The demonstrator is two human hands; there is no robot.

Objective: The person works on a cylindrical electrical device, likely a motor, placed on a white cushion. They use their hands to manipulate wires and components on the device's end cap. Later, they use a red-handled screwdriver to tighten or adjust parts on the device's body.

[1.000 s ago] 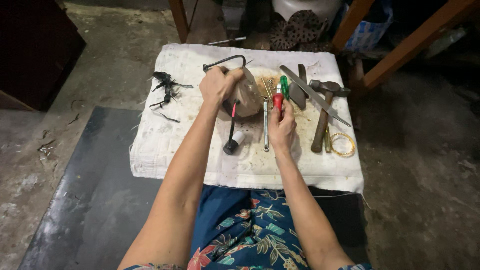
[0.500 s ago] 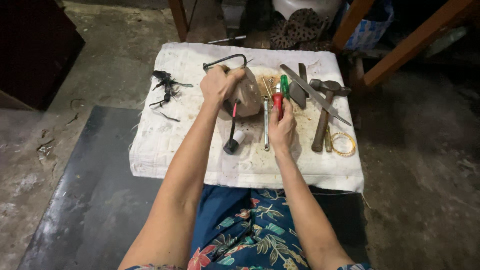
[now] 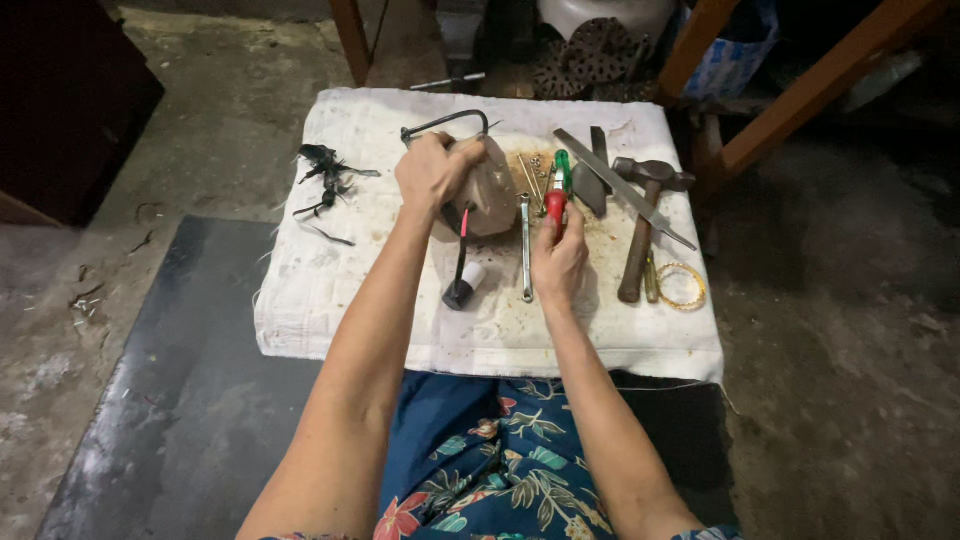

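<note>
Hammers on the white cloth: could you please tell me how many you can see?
1. The hammer lies right of the right hand, its wooden handle pointing toward the person, beside the long file. Others could be hidden under the hands.

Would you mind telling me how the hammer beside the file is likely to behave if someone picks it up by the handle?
The hammer would probably feel head-heavy, with its dark metal head atop a long wooden handle. It looks stiff, and lying flat on the white cloth it seems unlikely to roll.

Low table [image 3: 330, 330] covered with stained white cloth [image 3: 370, 130]. On it: hammer [image 3: 640, 225], long file [image 3: 622, 187], wrench [image 3: 525, 245], gold bangle [image 3: 682, 286], black scraps [image 3: 325, 175].
</note>
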